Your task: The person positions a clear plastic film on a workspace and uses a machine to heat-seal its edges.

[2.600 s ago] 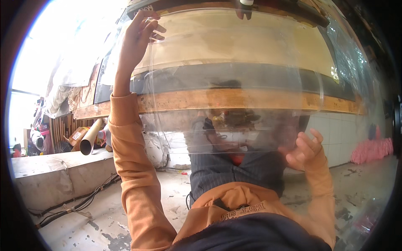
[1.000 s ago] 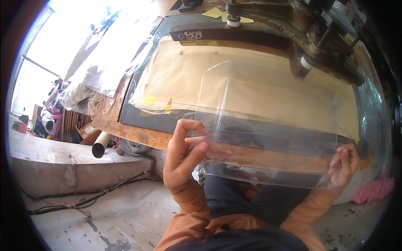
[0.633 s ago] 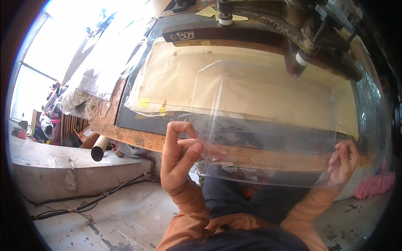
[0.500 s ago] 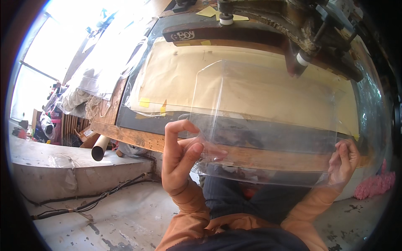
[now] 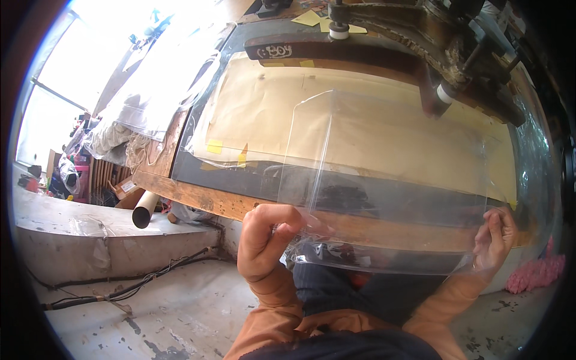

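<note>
A clear plastic sheet (image 5: 396, 210), folded like a bag, stretches between my two hands above the table's front edge. My left hand (image 5: 264, 237) is closed, thumb and fingers pinching the sheet's near left corner. At the opposite side my right hand (image 5: 495, 237) grips the near right edge, its fingers curled. Through the clear plastic show a large tan paper sheet (image 5: 252, 114) and the dark mat (image 5: 204, 171) beneath it. The far left corner of the plastic overlaps the paper.
Over the far side of the paper stands a dark press bar (image 5: 336, 55) with a heavy metal arm (image 5: 384, 13). White cloth and cords lie at the left. A cardboard tube (image 5: 145, 210) sticks out below the wooden table edge (image 5: 198, 200). Pink plastic strands (image 5: 534, 274) hang at right; cables (image 5: 126, 294) cross the floor.
My left hand has lowered, and its raised index finger has folded down onto the plastic. My right hand has barely shifted. The whole scene has slid slightly to the right in view.
</note>
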`<action>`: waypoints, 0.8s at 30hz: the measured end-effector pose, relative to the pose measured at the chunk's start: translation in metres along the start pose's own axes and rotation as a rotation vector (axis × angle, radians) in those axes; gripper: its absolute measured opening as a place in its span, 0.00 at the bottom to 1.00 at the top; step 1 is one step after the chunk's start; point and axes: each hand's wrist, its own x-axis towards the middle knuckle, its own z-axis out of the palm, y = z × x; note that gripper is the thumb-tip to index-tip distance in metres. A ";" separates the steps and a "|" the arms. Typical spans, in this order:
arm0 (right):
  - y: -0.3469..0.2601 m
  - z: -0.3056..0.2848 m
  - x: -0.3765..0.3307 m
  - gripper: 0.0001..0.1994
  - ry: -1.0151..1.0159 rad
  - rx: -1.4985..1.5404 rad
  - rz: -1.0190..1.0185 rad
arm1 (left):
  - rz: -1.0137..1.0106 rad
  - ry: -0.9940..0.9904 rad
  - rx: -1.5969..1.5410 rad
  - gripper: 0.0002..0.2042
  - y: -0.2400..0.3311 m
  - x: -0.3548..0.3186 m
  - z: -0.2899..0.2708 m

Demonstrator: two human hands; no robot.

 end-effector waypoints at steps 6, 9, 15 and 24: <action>-0.002 0.003 0.000 0.14 0.035 -0.003 0.005 | -0.016 -0.036 0.032 0.04 0.002 0.000 -0.005; -0.001 0.001 0.001 0.13 0.025 -0.001 0.022 | -0.111 -0.032 0.002 0.03 0.007 0.002 -0.006; -0.003 0.000 0.006 0.13 0.027 -0.030 0.073 | -0.059 -0.115 -0.128 0.08 0.006 0.005 -0.003; -0.023 0.021 0.008 0.10 0.064 -0.036 0.134 | -0.037 -0.424 0.269 0.14 0.017 0.026 -0.015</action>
